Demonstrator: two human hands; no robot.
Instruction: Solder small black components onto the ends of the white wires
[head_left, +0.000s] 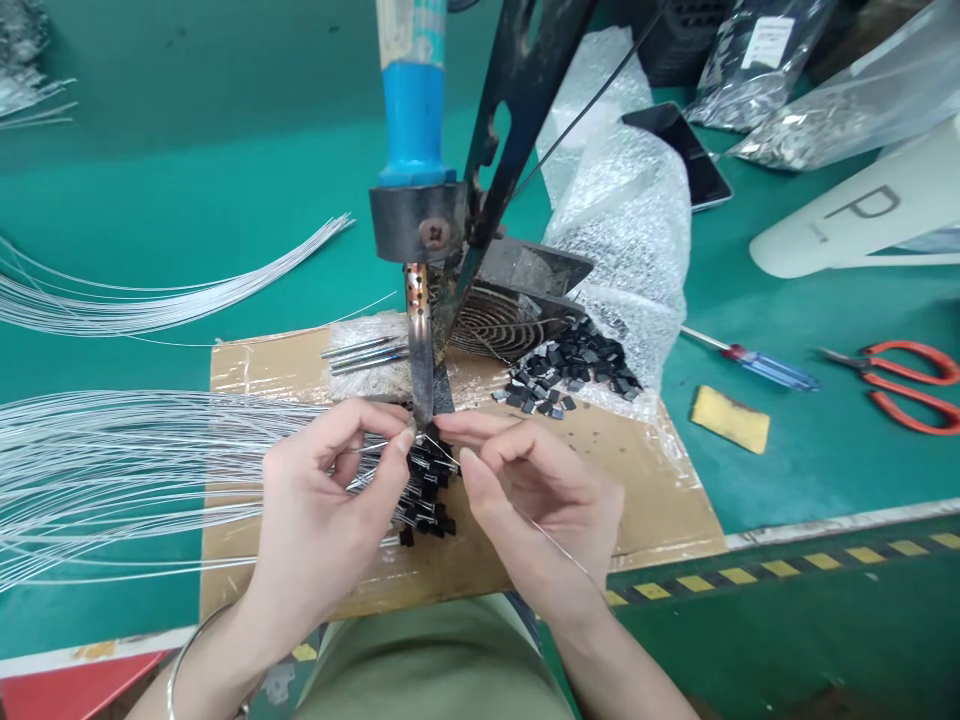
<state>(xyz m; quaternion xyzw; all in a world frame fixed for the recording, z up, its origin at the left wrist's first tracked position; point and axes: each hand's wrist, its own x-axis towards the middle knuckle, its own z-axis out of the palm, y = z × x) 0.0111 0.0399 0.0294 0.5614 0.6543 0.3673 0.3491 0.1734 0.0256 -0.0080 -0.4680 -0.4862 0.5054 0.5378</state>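
Observation:
My left hand (330,490) is closed, thumb and forefinger pinching a tiny part mostly hidden by the fingertips, right at the tip of a soldering iron (421,370). The iron points down from a clamp, its blue handle (414,120) uppermost. A thin strand of solder wire (551,540) runs across my right hand (544,490), pinched between thumb and fingers, its end close to the iron's tip. Beneath both hands lie several white wires (150,440) with black connector ends (427,500), on a cardboard sheet (645,490).
Black small parts (570,360) spill from bubble wrap (630,230) beside a coil (502,325). A black metal arm (517,110) holds the iron. Rightward lie a screwdriver (772,368), a yellow sponge (730,419), red-handled cutters (911,385) and a phone (679,150). More wires (225,295) lie left.

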